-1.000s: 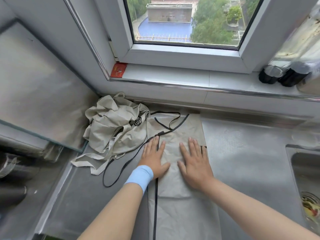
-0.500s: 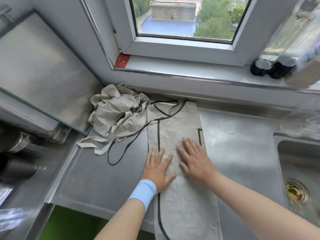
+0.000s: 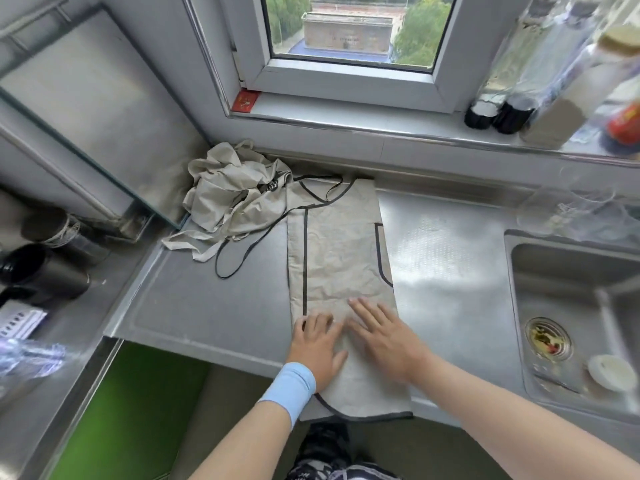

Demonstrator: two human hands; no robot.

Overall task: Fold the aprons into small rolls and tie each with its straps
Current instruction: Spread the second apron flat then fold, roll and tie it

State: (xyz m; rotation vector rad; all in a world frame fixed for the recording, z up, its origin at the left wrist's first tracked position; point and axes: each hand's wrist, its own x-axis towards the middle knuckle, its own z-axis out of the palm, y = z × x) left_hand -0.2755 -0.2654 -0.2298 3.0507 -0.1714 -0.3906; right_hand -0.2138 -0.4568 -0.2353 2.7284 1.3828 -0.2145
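A beige apron [image 3: 341, 251] with black trim lies folded into a long narrow strip on the steel counter [image 3: 214, 306], its near end hanging over the front edge. My left hand [image 3: 317, 344], with a blue wristband, presses flat on the strip near that edge. Beside it my right hand [image 3: 384, 337] also lies flat on the cloth, fingers spread. The apron's thin black strap [image 3: 242, 251] loops off to the left. A second beige apron [image 3: 232, 199] sits crumpled in the back left corner.
A sink [image 3: 571, 306] with a drain strainer is sunk into the counter at right. Bottles [image 3: 512, 98] stand on the window sill. Dark cups [image 3: 45, 268] lie at the far left beside a steel panel. My shoe shows below the counter edge.
Both hands have slid along the folded apron toward me, from its middle to its near end. The camera has pulled back, showing the counter's front edge.
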